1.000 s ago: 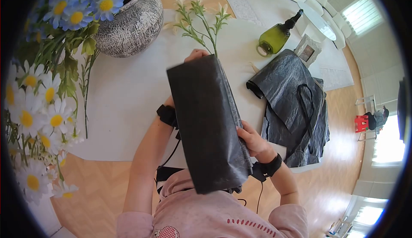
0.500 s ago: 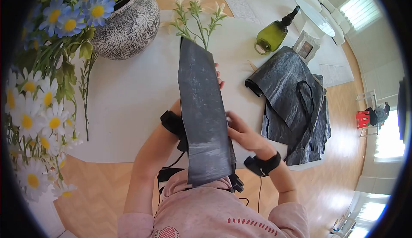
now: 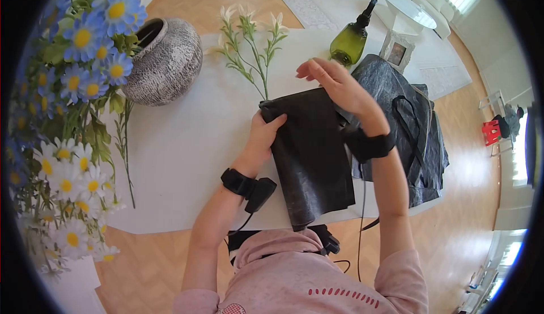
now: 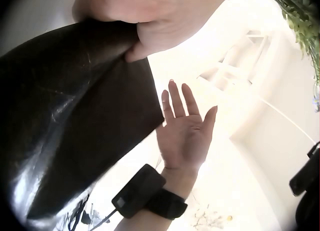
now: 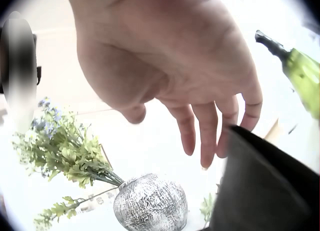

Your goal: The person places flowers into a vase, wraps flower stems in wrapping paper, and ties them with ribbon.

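Observation:
In the head view my left hand (image 3: 262, 137) grips a folded, glossy black sheet (image 3: 311, 149) by its upper left corner, thumb on top. The left wrist view shows this thumb pressed on the dark sheet (image 4: 100, 111). My right hand (image 3: 345, 87) is raised over the sheet's upper right corner, fingers extended and holding nothing. Its spread fingers show in the left wrist view, palm (image 4: 185, 136) toward that camera. A sprig of white artificial flowers (image 3: 258, 59) stands out beyond the sheet's top edge, and its lower stem is hidden by the sheet.
At left are blue artificial daisies (image 3: 85, 36), white daisies (image 3: 67, 185) and a rough grey vase (image 3: 170, 64). A green bottle (image 3: 348, 43), a picture frame (image 3: 396, 52) and a crumpled black pile with a strap (image 3: 422, 138) lie at right on the white table (image 3: 170, 178).
The sheet has turned and moved right, with its wide face now up. My left hand has come into view at its corner. My right hand has left its side and risen up and away.

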The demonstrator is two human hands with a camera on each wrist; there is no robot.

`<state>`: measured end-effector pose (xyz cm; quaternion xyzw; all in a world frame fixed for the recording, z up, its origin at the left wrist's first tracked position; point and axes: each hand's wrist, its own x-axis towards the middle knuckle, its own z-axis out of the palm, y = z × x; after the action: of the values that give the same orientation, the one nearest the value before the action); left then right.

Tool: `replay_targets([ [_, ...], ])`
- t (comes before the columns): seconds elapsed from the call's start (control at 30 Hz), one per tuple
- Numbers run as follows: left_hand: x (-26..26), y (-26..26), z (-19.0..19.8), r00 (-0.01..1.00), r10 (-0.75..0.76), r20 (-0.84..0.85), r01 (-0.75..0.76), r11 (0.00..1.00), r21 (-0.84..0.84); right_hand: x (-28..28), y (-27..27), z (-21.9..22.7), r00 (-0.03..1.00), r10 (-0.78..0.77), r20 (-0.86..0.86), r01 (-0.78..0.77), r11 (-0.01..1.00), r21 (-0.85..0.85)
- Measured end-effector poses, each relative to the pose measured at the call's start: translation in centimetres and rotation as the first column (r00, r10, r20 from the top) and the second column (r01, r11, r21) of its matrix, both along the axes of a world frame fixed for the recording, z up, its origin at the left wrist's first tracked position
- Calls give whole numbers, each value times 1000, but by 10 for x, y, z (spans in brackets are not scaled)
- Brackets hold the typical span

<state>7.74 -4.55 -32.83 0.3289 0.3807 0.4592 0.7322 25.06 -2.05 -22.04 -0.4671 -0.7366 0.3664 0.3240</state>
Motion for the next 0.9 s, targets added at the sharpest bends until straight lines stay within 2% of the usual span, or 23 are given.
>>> replay_targets([
  [0.03,-1,0,-2,998,19,-57,-22,999,-36,-2,0,2,1000,-2,-13,2,1000,4],
  [0.07,-1,0,-5,993,37,-114,-45,997,-70,-8,-3,5,973,-10,232,-24,990,142],
  [0.1,0,1,-11,991,32,-131,-40,997,-63,-14,-6,6,887,-58,458,-76,960,268],
  [0.13,2,1,-18,988,57,-145,-60,998,-12,-23,-7,-3,800,-90,593,-97,956,275],
  [0.17,4,2,-22,985,79,-155,-73,996,43,-32,-7,-12,808,-109,578,-78,954,289],
  [0.23,3,1,-20,985,63,-162,-53,996,69,-45,-4,-31,671,-72,738,-99,978,186],
  [0.27,2,-1,-18,987,46,-152,-35,997,75,-47,0,-40,669,-87,739,-84,978,191],
  [0.33,2,-2,-18,991,27,-130,-17,997,77,-49,8,-49,805,-19,593,-54,993,106],
  [0.37,0,-1,-19,982,24,-188,-2,993,116,-52,8,-45,799,-21,601,-54,993,107],
  [0.43,2,-2,-23,970,31,-242,5,989,145,-61,2,-41,776,6,631,-176,962,208],
  [0.47,5,-2,-20,941,93,-326,-19,975,220,-64,-1,-46,800,4,601,-256,907,335],
  [0.5,7,-2,-17,901,158,-403,-34,954,298,-67,-1,-49,799,6,601,-257,907,333],
  [0.57,11,-1,-9,896,160,-414,-27,951,308,-72,-2,-54,826,-58,561,-333,753,568],
  [0.6,11,-2,-8,891,164,-423,-22,947,321,-72,-3,-54,788,-78,610,-291,827,482],
  [0.63,10,-2,-12,890,161,-426,-20,948,317,-71,-3,-55,790,-76,609,-289,829,479],
  [0.7,7,-2,-17,812,184,-554,0,949,315,-65,0,-55,878,-154,452,-41,918,394],
  [0.73,6,-2,-20,812,183,-554,1,949,315,-60,2,-55,870,-194,452,39,943,330],
  [0.77,6,-3,-18,806,181,-563,11,947,320,-58,2,-59,870,-196,452,40,943,331],
  [0.83,6,-4,-15,803,178,-569,23,945,326,-55,4,-69,891,-219,398,139,966,220],
  [0.9,7,-7,-11,806,151,-573,28,956,291,-51,4,-67,901,-178,396,105,974,200],
])
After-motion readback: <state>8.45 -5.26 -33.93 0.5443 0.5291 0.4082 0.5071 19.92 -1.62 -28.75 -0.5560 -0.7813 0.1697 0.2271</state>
